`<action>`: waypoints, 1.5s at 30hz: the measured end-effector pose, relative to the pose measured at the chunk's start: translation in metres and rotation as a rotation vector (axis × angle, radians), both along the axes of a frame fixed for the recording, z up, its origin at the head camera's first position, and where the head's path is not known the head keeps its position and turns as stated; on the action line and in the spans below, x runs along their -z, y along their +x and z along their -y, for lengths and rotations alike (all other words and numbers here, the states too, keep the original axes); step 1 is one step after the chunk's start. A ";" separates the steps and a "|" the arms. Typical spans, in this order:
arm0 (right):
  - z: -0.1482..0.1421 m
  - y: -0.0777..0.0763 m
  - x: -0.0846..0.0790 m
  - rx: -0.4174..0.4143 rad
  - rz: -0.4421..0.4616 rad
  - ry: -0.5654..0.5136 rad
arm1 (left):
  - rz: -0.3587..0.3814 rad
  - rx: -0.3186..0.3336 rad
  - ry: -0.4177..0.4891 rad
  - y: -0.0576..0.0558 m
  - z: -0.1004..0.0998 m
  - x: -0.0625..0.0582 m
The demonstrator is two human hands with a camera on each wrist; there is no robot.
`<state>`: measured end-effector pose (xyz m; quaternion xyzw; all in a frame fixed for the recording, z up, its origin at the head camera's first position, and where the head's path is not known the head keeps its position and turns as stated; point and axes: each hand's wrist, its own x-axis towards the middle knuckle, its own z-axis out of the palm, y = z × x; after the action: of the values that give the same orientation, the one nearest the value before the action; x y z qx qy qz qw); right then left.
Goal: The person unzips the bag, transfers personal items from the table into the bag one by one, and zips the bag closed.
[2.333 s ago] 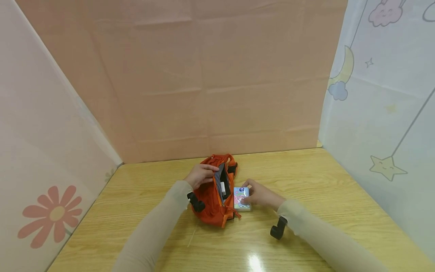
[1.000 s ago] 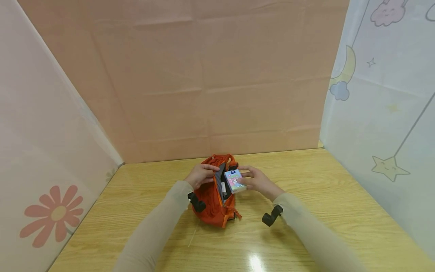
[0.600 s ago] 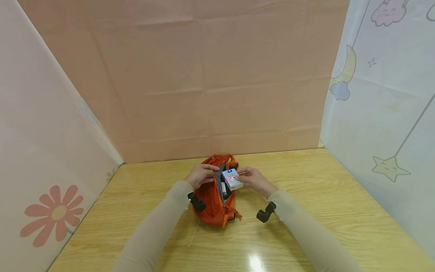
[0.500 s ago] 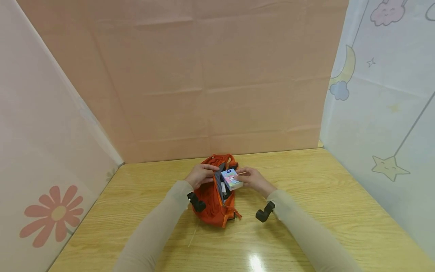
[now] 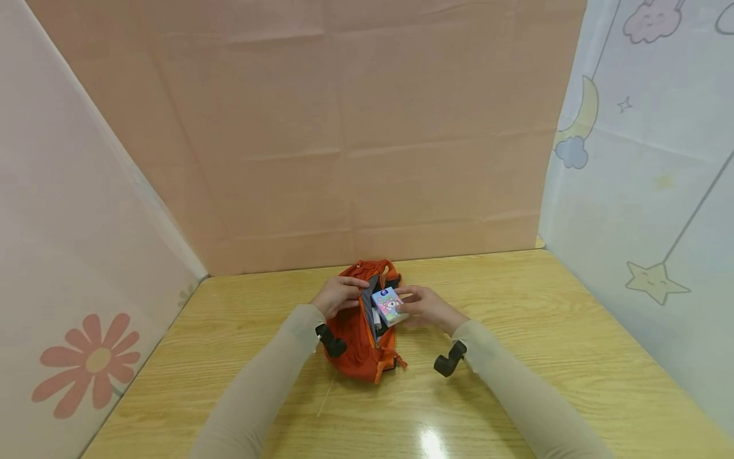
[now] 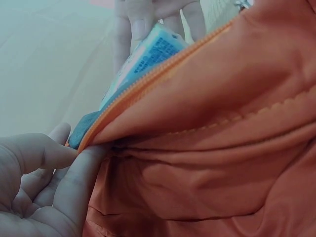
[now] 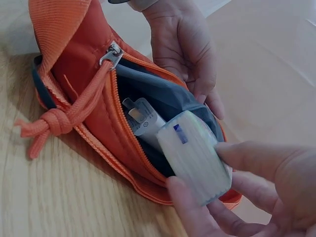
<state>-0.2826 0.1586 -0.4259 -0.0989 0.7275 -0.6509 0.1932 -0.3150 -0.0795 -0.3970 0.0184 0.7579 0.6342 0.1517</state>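
Observation:
A red-orange waist bag (image 5: 355,344) lies on the table with its zipper undone and its grey lining showing. My left hand (image 5: 338,296) pinches the edge of the opening between thumb and fingers, as the left wrist view also shows. Over the opening, my right hand (image 5: 427,306) holds a small pastel tissue pack (image 5: 390,306) with a cartoon print, tilted and partly within the mouth of the bag. A white charger plug (image 7: 145,118) with metal prongs sits inside the bag, beside the pack. The pack's lower end is hidden by the bag in the left wrist view.
The bag's zipper pull (image 7: 112,54) and knotted orange cord (image 7: 59,121) hang at the near end of the opening. Beneath is a wooden table (image 5: 487,299), bounded by a peach backdrop (image 5: 344,127) and printed side sheets.
The tissue pack stood beside the bag in my right hand; it has been lifted and moved left over the opening, its tilt shifting slightly lately. My left hand has stayed on the bag.

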 end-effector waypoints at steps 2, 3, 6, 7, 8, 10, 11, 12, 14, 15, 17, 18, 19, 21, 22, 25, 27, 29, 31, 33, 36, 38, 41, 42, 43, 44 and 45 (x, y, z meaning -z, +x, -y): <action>0.000 0.001 -0.001 0.019 0.005 0.008 | -0.003 0.002 -0.001 0.001 0.000 0.000; 0.000 0.001 -0.002 0.031 0.000 0.013 | -0.006 0.005 -0.002 0.001 0.000 0.000; 0.001 0.002 -0.006 0.061 -0.013 0.021 | -0.013 0.015 -0.002 0.004 0.000 -0.003; 0.002 0.002 -0.006 0.069 -0.013 0.014 | -0.016 0.015 -0.004 0.004 0.000 -0.002; 0.003 0.002 -0.007 0.079 -0.010 0.009 | -0.019 0.016 -0.003 0.004 0.000 -0.002; 0.005 0.001 -0.007 0.089 -0.011 0.002 | -0.016 0.014 -0.004 0.003 0.000 -0.002; 0.006 0.001 -0.007 0.093 -0.010 -0.004 | -0.013 0.008 -0.005 0.003 0.000 -0.002; 0.007 0.001 -0.007 0.095 -0.012 -0.004 | -0.009 0.003 -0.003 0.000 0.000 0.001; 0.008 0.000 -0.007 0.092 -0.016 -0.003 | -0.006 0.003 -0.002 -0.001 0.000 0.001; 0.008 -0.001 -0.007 0.086 -0.021 -0.005 | -0.005 0.003 -0.003 -0.001 0.000 0.001; 0.008 -0.001 -0.008 0.074 -0.029 -0.011 | -0.007 0.005 -0.008 -0.001 0.000 0.000; 0.009 -0.001 -0.009 0.067 -0.034 -0.012 | -0.008 0.006 -0.009 -0.001 0.000 0.000; 0.009 -0.001 -0.009 0.063 -0.038 -0.016 | -0.009 0.008 -0.010 0.000 0.000 0.000; 0.009 -0.001 -0.009 0.054 -0.045 -0.024 | -0.011 0.010 -0.014 0.000 0.000 -0.001; 0.010 -0.001 -0.010 0.056 -0.044 -0.027 | -0.011 0.011 -0.015 0.000 0.000 -0.001; 0.010 -0.002 -0.009 0.055 -0.042 -0.031 | -0.010 0.015 -0.007 0.001 0.000 -0.001; 0.011 -0.003 -0.009 0.053 -0.040 -0.033 | -0.009 0.014 -0.002 0.001 0.000 -0.001; 0.011 -0.004 -0.008 0.051 -0.043 -0.034 | -0.004 0.013 0.006 0.000 0.001 -0.001; 0.011 -0.006 -0.006 0.043 -0.048 -0.037 | -0.001 0.009 0.009 -0.001 0.001 0.000; 0.012 -0.007 -0.005 0.036 -0.055 -0.036 | -0.005 0.010 0.010 -0.003 0.002 0.001; 0.014 -0.009 -0.004 0.033 -0.063 -0.030 | -0.004 0.011 0.007 -0.004 0.002 0.002; 0.015 -0.010 -0.003 0.045 -0.067 -0.020 | -0.004 0.017 0.003 -0.005 0.002 0.002; 0.018 -0.011 -0.004 0.081 -0.059 -0.011 | -0.010 0.028 -0.004 -0.004 0.003 0.000; 0.018 -0.011 -0.004 0.093 -0.054 -0.012 | -0.012 0.032 -0.003 -0.003 0.003 0.000; 0.019 -0.011 -0.004 0.103 -0.052 -0.011 | -0.019 0.036 -0.003 -0.003 0.004 0.000; 0.019 -0.011 -0.005 0.108 -0.050 -0.010 | -0.027 0.045 -0.001 -0.002 0.005 -0.001; 0.019 -0.011 -0.005 0.107 -0.052 -0.007 | -0.032 0.049 0.002 -0.001 0.005 -0.001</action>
<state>-0.2936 0.1397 -0.4206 -0.0772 0.7341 -0.6602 0.1387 -0.3159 -0.0844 -0.3958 0.0474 0.7590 0.6306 0.1553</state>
